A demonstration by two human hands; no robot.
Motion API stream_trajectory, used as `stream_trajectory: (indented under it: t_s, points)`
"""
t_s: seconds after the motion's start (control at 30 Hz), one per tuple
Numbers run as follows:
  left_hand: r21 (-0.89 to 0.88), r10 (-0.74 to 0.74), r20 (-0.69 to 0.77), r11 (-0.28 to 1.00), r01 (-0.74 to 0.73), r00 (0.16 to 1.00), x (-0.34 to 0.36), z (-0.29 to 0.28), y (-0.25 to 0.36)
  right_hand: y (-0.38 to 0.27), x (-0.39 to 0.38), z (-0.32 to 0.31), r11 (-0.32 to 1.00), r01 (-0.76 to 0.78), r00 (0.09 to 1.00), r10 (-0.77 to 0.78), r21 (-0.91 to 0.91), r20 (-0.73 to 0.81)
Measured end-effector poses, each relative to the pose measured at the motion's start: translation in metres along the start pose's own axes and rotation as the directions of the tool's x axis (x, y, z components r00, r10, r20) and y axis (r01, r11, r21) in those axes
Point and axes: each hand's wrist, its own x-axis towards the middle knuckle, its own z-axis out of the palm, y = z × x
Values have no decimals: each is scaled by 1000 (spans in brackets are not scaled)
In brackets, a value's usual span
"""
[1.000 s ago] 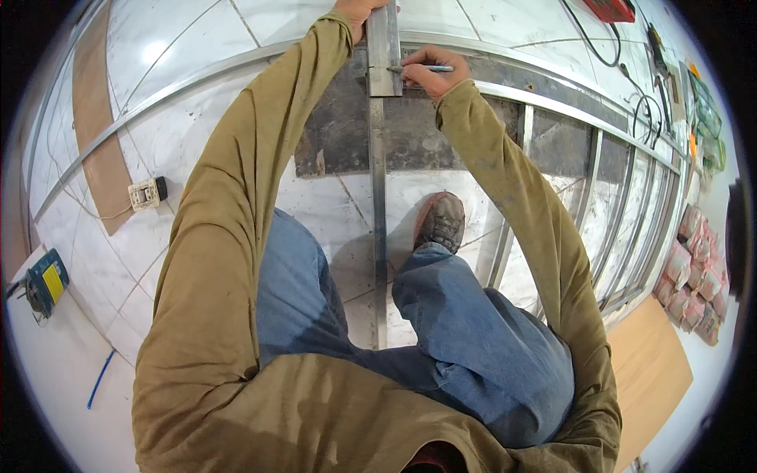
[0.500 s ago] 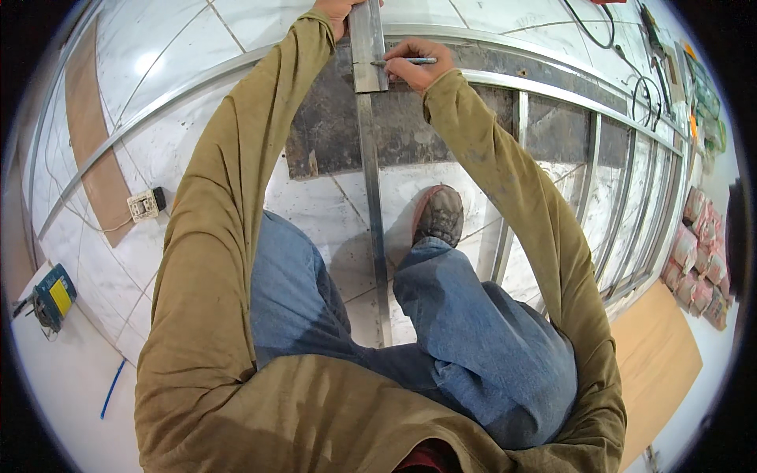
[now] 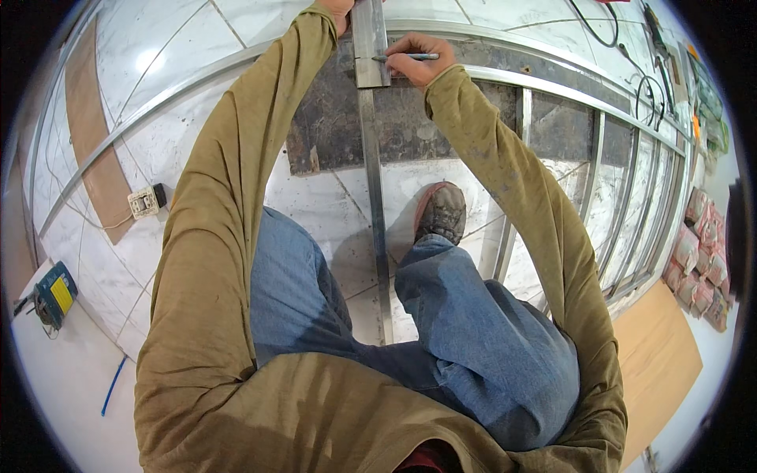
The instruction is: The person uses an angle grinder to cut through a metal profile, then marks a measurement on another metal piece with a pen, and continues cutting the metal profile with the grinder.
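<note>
A short, wide piece of metal channel (image 3: 370, 43) lies over the far end of a long, narrow metal stud (image 3: 373, 165), which runs back between my legs. My left hand (image 3: 340, 9) holds the channel's left side, partly cut off by the top edge of the view. In my right hand (image 3: 423, 60) is a slim pen (image 3: 424, 57), pinched between the fingers and pointing left. Its tip rests on or just above the channel's face, near a thin dark line across it.
Metal framing (image 3: 599, 130) with several cross-studs spreads right over white tiles. A dark panel (image 3: 331, 130) lies beneath. Leftward are a brown strip (image 3: 98, 150), a socket box (image 3: 144, 202) and a blue-green power tool (image 3: 54, 299). Cables (image 3: 648, 98), reddish packages (image 3: 698, 252) and a wooden board (image 3: 658, 355) lie right.
The channel and both hands sit slightly higher in the view. The pen stays at the same line on the channel, and both hands keep their hold.
</note>
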Motion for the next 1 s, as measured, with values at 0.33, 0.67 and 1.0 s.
stream_trajectory:
  t_s: [0.33,0.67,1.0]
  points:
    - [12,-40,-43,999,41,998,-2,4,1,5,-1,2,996,66,997,-64,52,-47]
    - [34,-5,-32,999,6,999,3,1,-3,-5,-7,4,998,29,999,-28,49,-32]
    - [27,-19,-29,999,20,999,5,1,-5,-7,-9,-2,998,-34,997,29,58,74]
